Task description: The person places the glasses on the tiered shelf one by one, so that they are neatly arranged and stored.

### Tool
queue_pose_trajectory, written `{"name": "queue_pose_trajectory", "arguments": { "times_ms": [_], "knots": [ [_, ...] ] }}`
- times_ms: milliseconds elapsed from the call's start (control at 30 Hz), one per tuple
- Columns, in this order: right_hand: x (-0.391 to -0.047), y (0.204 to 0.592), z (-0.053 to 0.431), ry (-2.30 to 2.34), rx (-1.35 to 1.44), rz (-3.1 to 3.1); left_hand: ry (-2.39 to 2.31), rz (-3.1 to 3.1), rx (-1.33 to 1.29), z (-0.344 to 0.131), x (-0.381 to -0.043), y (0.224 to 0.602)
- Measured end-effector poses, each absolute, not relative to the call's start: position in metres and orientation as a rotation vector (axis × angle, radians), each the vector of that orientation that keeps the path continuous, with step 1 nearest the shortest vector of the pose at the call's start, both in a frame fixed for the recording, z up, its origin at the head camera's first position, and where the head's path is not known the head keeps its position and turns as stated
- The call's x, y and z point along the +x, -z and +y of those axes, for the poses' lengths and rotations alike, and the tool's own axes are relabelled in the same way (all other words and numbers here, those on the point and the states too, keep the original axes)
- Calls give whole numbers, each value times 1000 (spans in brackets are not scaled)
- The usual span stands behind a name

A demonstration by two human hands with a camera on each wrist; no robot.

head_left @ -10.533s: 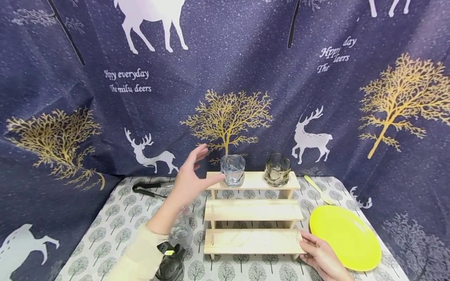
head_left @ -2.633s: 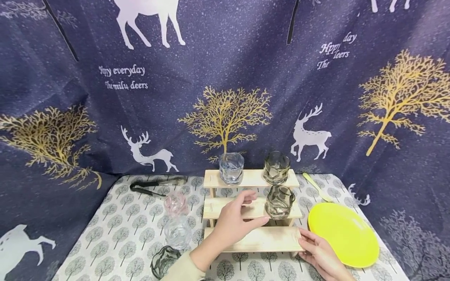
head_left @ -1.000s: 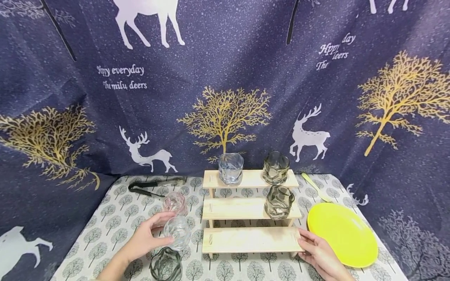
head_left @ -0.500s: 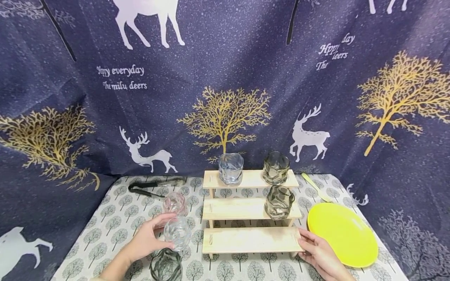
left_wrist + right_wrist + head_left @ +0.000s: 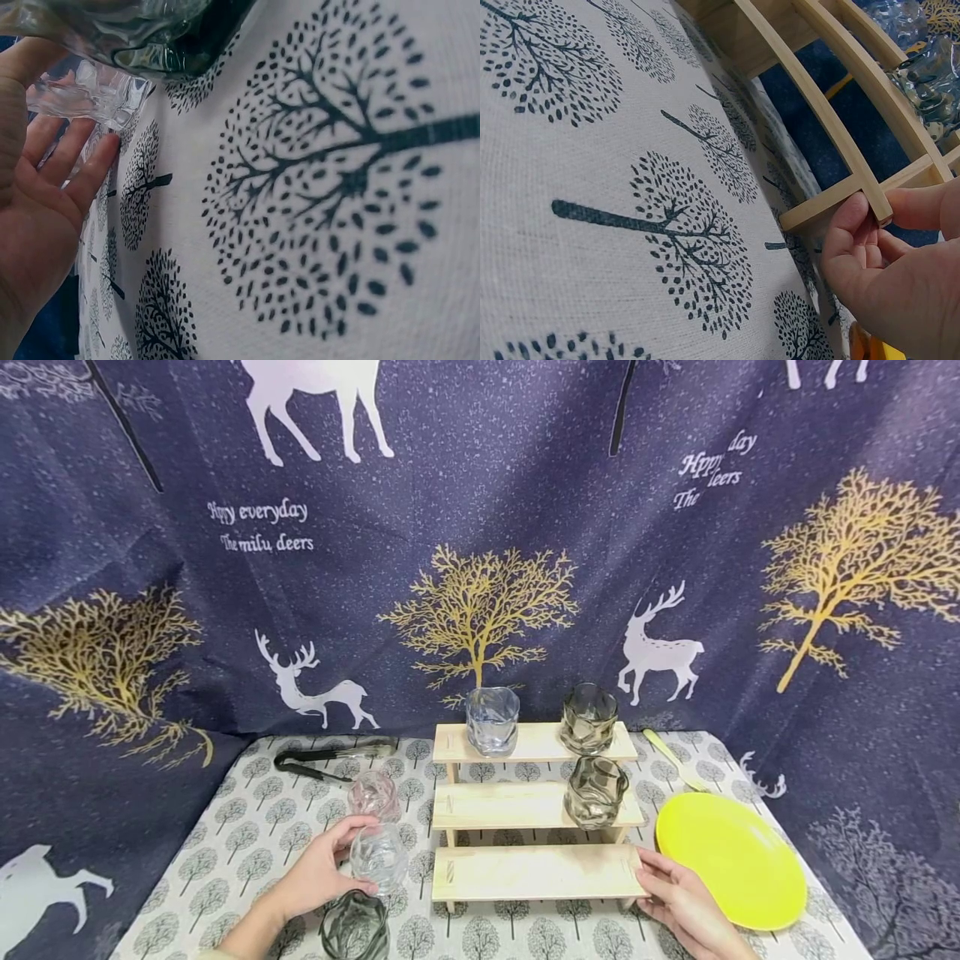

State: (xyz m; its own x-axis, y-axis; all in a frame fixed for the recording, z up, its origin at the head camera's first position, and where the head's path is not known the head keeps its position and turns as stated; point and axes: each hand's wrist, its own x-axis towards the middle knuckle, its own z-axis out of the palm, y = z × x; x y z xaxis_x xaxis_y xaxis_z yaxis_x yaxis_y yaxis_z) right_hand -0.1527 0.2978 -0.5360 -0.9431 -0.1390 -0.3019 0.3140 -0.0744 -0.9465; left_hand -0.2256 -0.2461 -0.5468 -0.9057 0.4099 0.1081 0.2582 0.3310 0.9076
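Note:
My left hand (image 5: 322, 868) curls its thumb and fingers round a clear glass (image 5: 379, 860) standing on the left of the table. In the left wrist view the fingers lie along the far side of that clear glass (image 5: 90, 94). Behind it stands a pink glass (image 5: 373, 795), and nearer to me a dark green-grey glass (image 5: 354, 928). My right hand (image 5: 678, 897) pinches the right end of the bottom shelf of a three-tier wooden rack (image 5: 536, 872). A bluish glass (image 5: 492, 722) and a smoky glass (image 5: 589, 720) occupy the top shelf; another smoky glass (image 5: 596, 793) is on the middle one, at right.
Black-handled tongs (image 5: 315, 762) lie at the back left. To the right of the rack are a yellow plate (image 5: 731, 860) and a pale green utensil (image 5: 675, 760). A dark blue cloth with deer and trees (image 5: 480, 485) hangs behind the tree-print tablecloth (image 5: 255, 835).
My left hand has gone from the top shelf, to the smoky glass now on the middle shelf, then down left to the clear glass, closing in slightly. The right hand stays at the rack.

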Motion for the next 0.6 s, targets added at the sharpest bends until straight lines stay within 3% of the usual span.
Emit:
{"name": "queue_pose_trajectory", "arguments": {
  "times_ms": [600],
  "knots": [
    [-153, 534, 298, 2077, 182, 1895, -1748, 2545, 553, -246, -221, 541]
  ]
}}
